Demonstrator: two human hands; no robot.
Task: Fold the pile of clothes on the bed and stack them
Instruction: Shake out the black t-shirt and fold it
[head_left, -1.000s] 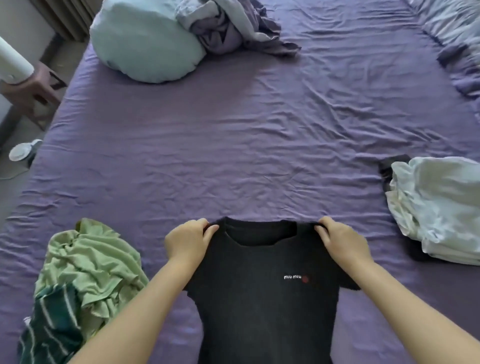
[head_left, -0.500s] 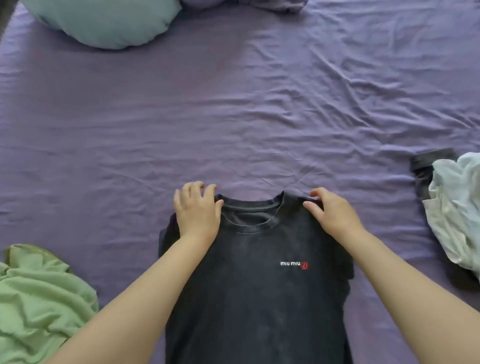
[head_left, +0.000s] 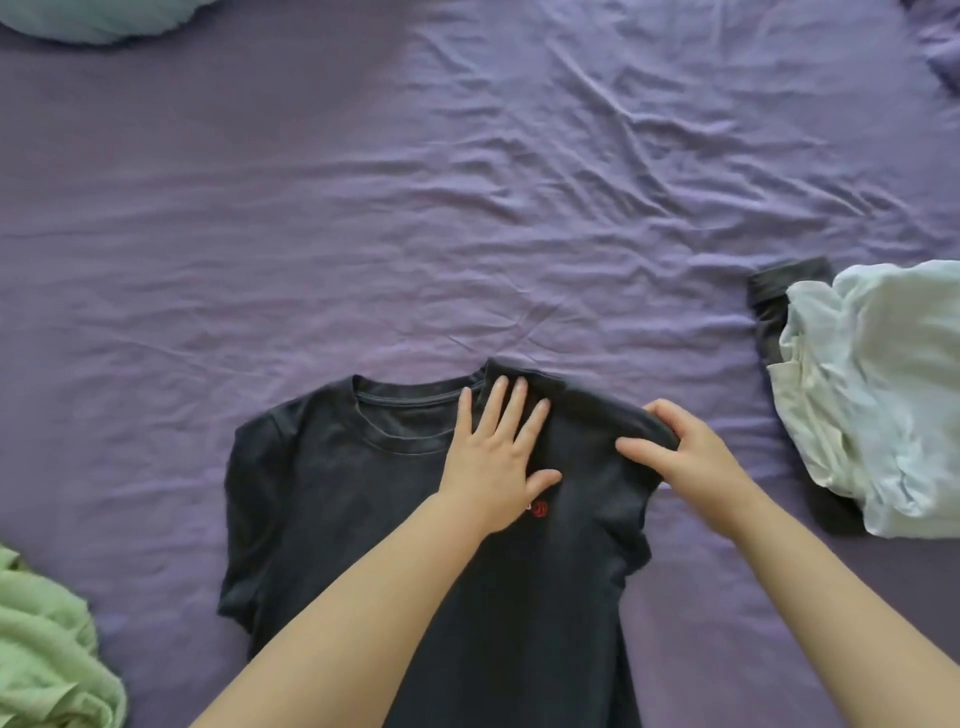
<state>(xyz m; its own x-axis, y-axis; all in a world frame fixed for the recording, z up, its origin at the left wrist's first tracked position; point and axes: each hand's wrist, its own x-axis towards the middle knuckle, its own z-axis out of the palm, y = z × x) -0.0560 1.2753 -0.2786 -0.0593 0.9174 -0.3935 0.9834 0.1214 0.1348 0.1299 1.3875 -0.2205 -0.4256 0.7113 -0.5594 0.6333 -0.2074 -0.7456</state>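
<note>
A dark grey t-shirt (head_left: 332, 493) with a small red logo lies face up on the purple bed sheet (head_left: 467, 208), neck away from me. My left hand (head_left: 496, 457) presses flat on the chest with straight fingers, partly covering the logo. My right hand (head_left: 680, 457) grips the shirt's right shoulder and sleeve, which is lifted and turned inward over the body. The shirt's lower part runs out of frame at the bottom.
A crumpled pale blue-white garment (head_left: 878, 395) lies on a dark garment (head_left: 779, 296) at the right. A light green garment (head_left: 47, 654) sits at the lower left corner. A pale blue pillow (head_left: 93, 18) shows at the top left edge.
The shirt was laid flat on the sheet. My left hand moved from the left shoulder to the chest and flattened. My right hand now grips the right shoulder and turns it inward.
</note>
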